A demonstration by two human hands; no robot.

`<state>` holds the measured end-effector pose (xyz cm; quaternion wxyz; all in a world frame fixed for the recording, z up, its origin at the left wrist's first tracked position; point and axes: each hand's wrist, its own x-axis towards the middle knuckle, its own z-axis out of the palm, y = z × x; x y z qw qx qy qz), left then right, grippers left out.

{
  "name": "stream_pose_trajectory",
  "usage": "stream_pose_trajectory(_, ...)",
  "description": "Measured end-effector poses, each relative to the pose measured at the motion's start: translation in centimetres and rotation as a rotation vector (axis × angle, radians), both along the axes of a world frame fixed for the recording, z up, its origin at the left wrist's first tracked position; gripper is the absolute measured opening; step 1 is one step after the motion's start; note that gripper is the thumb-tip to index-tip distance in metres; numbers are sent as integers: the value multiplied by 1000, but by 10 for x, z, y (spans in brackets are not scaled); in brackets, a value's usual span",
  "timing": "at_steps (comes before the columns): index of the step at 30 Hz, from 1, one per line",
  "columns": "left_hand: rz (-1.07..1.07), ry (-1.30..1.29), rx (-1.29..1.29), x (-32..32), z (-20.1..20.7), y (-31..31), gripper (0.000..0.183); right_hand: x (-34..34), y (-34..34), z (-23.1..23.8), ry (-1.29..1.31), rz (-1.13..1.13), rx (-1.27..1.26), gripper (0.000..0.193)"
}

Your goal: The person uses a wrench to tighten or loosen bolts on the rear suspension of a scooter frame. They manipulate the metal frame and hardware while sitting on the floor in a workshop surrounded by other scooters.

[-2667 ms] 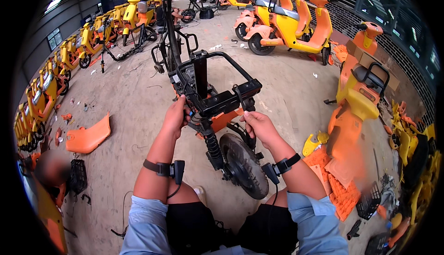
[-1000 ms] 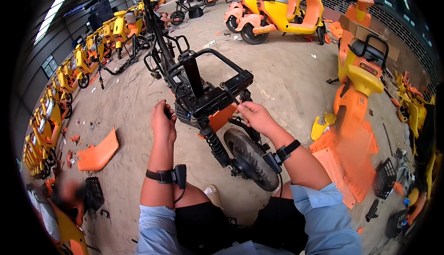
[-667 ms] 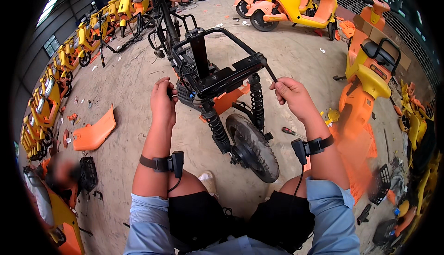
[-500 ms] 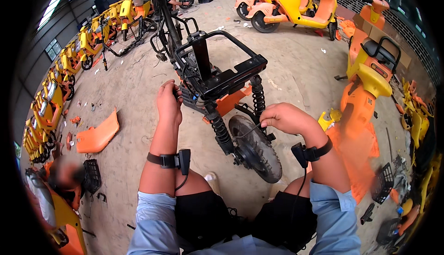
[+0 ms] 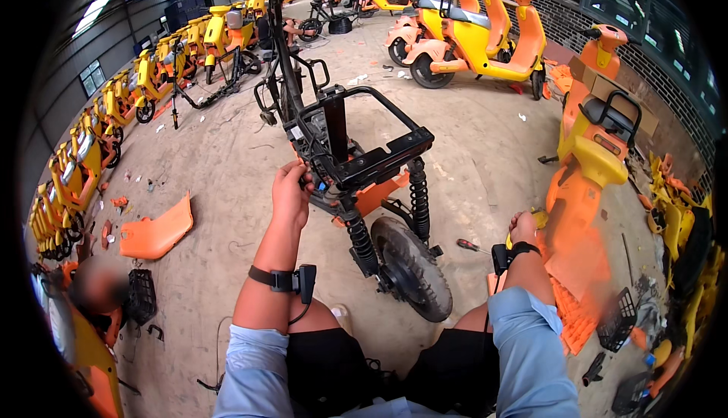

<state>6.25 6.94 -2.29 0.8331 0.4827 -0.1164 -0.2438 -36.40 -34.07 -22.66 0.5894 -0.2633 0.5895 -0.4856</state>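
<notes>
"Okay, left hand [image 5: 290,197] first. Where?"

"At the left side of the stripped scooter frame [image 5: 334,134]. Fingers curled well in, narrow gap at most. Something dark shows at the tips; held or part of the frame, can't tell."

"Frame position?"

"Middle of the scene, ahead of the person. Rear wheel [image 5: 409,270] near, steering column [image 5: 282,46] far. Black rack [image 5: 390,156] on top, black spring shocks [image 5: 418,198] left and right below it, orange piece [image 5: 375,194] between them."

"Right hand [image 5: 523,228]?"

"Off to the right, well apart from the frame, by a yellow plastic piece [image 5: 541,219]. Fingers folded toward the palm, almost a fist. Inside is hidden, so can't tell if it has hold of anything."

"Stuff around it?"

"Screwdriver [image 5: 472,245] on the floor, left of that hand, between it and the rear wheel. Orange panels [image 5: 576,316] lie nearer. Yellow-and-orange scooter [image 5: 595,164] stands to the right, farther off. Black basket [image 5: 618,319] near right."

"Left side?"

"Curved orange panel [image 5: 157,230] on the floor, dark basket [image 5: 141,297] nearer. Row of yellow scooters [image 5: 95,141] along the left wall, running far."

"Wrists?"

"Black strapped device on each: left one [image 5: 303,283], right one [image 5: 500,257]."
</notes>
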Motion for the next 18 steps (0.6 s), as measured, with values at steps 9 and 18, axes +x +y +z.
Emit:
stream_pose_trajectory(9, 41, 28, -246, 6, 3, -2, 30, 115, 91, 132, -16, 343, -417, 30)
stream_pose_trajectory(18, -149, -7, -254, -14, 25, 9, 32, 170, 235, 207, 513, 875, -1471, 20)
